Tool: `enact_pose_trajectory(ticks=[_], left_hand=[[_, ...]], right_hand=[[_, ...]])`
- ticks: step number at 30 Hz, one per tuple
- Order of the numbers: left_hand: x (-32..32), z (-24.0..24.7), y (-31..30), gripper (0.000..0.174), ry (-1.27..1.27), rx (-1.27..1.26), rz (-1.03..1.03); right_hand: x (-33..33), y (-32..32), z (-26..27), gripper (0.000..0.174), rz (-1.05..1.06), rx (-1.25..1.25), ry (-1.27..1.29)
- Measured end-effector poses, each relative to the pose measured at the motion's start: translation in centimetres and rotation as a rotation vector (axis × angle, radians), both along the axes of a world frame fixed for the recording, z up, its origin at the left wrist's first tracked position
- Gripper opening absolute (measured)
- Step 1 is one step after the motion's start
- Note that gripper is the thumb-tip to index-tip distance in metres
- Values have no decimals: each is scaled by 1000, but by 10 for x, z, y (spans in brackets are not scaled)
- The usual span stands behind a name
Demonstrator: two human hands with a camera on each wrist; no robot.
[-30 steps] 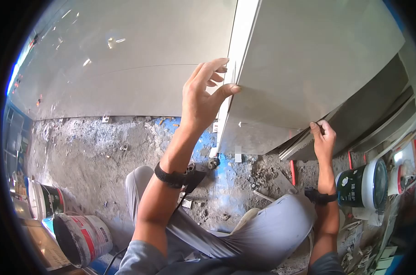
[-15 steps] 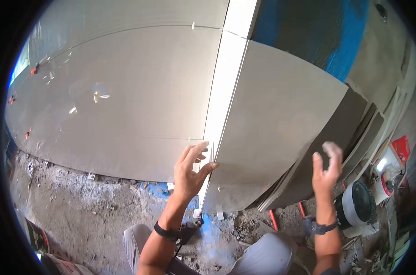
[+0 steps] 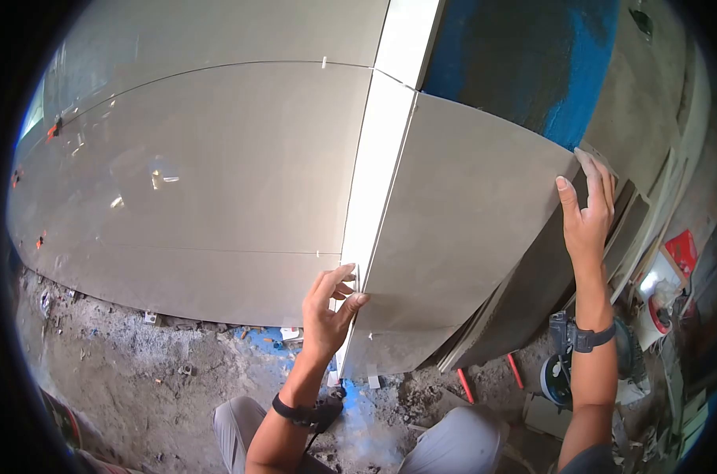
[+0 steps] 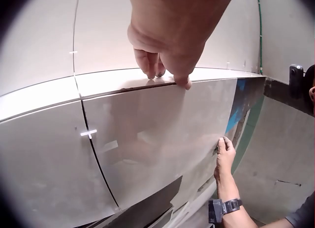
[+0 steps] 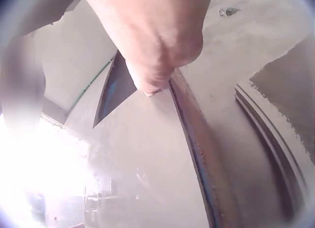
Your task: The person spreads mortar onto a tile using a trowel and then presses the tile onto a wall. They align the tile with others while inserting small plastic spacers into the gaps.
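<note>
A large grey wall tile (image 3: 461, 205) stands beside a narrow white strip (image 3: 378, 150), meeting it at a corner. My left hand (image 3: 324, 312) is low on that corner, thumb on the tile's face and bent fingers against the strip; the left wrist view shows the thumb (image 4: 183, 82) over the tile's edge. At the tile's far upper corner, my right hand (image 3: 589, 213) grips the side edge, thumb on the face and fingers round behind. In the right wrist view, the wrist hides most of its fingers.
Blue-coated wall (image 3: 587, 71) shows above the tile. Dark slabs (image 3: 524, 292) lean at its right, with red rods (image 3: 464, 385) below. A larger grey tiled wall (image 3: 216, 158) spans the left. Rubble covers the floor (image 3: 137, 355); a bucket (image 3: 556, 379) stands at right.
My right hand has left the tile's lower right edge and moved up to its upper corner. My left hand has stayed at the strip's corner while the head view has shifted upward.
</note>
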State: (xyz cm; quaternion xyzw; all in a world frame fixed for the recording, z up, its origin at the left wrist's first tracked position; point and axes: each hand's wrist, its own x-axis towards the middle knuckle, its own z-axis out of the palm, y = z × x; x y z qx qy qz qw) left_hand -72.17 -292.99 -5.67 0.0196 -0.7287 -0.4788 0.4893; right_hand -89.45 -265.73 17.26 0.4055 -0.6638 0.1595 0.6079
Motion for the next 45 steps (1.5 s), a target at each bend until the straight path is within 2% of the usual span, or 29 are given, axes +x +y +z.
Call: enact_pose_trajectory(ticks=[3, 5, 9, 18, 23, 29, 36, 40, 45], left_hand=[[0, 0, 0, 48, 23, 37, -23], [-1, -1, -1, 54, 16, 29, -27], [-2, -2, -2, 50, 18, 32, -34], [-1, -10, -12, 55, -33, 79, -127], [9, -27, -21, 56, -184, -115, -70], [19, -62, -11, 61, -346, -139, 31], [17, -93, -9, 58, -324, -219, 104], [15, -96, -6, 57, -347, -188, 104], [14, -93, -10, 58, -328, -208, 105]], right_hand=[[-2, 1, -2, 39, 11, -24, -9], [-4, 1, -3, 39, 26, -35, -9], [-5, 1, -4, 40, 56, -33, -2], [-5, 0, -4, 42, 71, -14, -24], [-7, 4, 2, 43, 23, 46, -16], [-13, 2, -1, 42, 56, 22, -99], [-22, 5, -1, 43, 36, -13, -128], [-21, 6, -2, 44, 49, -9, -162], [-22, 7, -1, 44, 42, 4, -86]])
